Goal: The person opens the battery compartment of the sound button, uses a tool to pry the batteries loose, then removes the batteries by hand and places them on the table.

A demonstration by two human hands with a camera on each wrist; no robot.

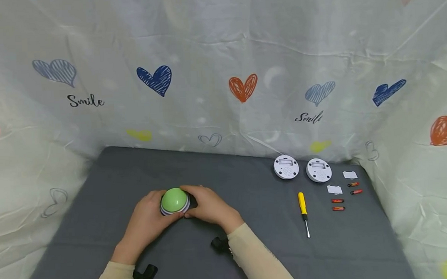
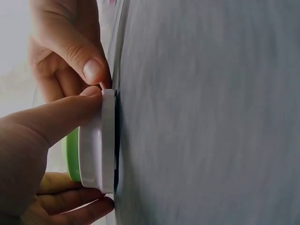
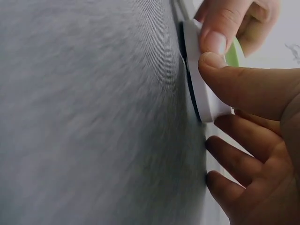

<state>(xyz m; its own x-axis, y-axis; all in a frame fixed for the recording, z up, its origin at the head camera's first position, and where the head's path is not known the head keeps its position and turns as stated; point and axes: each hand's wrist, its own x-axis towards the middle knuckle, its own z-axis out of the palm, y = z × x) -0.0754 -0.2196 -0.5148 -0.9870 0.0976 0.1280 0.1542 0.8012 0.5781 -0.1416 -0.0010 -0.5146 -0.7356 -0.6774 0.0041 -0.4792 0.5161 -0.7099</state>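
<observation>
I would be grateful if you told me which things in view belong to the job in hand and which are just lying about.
In the job now:
left hand
right hand
green-topped white button, held by both hands

Lying about, untouched, though possibly related:
two white round units
yellow-handled screwdriver
four small batteries
two small white pieces

You are facing a creased pale curtain [image 1: 203,28] bearing coloured hearts [image 1: 156,82] and "Smile" lettering [image 1: 85,101], while a gray tabletop [image 1: 264,212] is stretching before it.
</observation>
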